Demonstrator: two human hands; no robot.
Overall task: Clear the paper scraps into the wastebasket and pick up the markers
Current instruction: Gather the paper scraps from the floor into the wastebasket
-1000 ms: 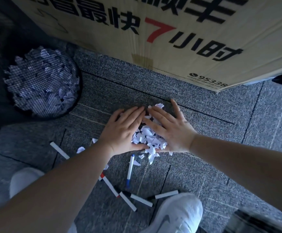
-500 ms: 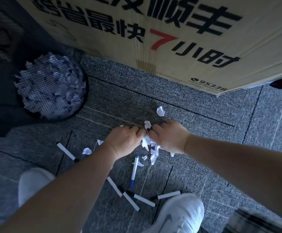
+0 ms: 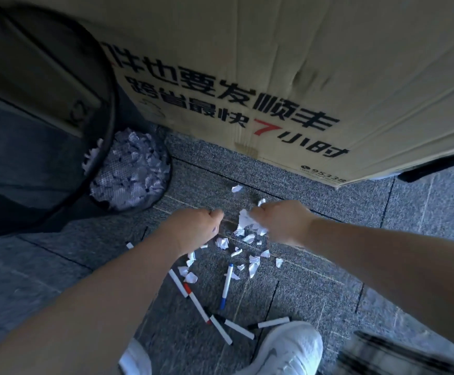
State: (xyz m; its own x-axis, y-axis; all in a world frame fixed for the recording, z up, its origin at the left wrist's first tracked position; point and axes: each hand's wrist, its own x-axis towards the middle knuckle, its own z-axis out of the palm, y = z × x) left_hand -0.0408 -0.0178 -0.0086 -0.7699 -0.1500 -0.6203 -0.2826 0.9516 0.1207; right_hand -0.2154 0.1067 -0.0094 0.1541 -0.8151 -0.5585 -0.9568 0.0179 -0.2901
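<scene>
My right hand (image 3: pixel 280 221) is closed on a bunch of white paper scraps (image 3: pixel 244 219) that stick out of its left side, lifted over the grey carpet. To its left, my left hand (image 3: pixel 196 228) is a closed fist; whether it holds scraps is hidden. More loose scraps (image 3: pixel 253 262) lie scattered under and in front of both hands. Several white markers lie nearer to me: a blue-capped marker (image 3: pixel 226 286), a red-capped marker (image 3: pixel 196 303), and black-capped ones (image 3: pixel 269 323). The black mesh wastebasket (image 3: pixel 107 136), with paper in its bottom (image 3: pixel 131 171), stands at the left.
A big cardboard box (image 3: pixel 301 77) with black and red print stands right behind the scraps. My white shoes (image 3: pixel 288 350) are at the bottom edge beside the markers. A dark object (image 3: pixel 382 355) lies at the lower right. Grey carpet tiles (image 3: pixel 423 226) extend to the right.
Both hands went from flat over the pile to closed fists, then rose and drew apart. Several scraps dropped back onto the carpet. The view tilted up, showing more of the wastebasket's rim.
</scene>
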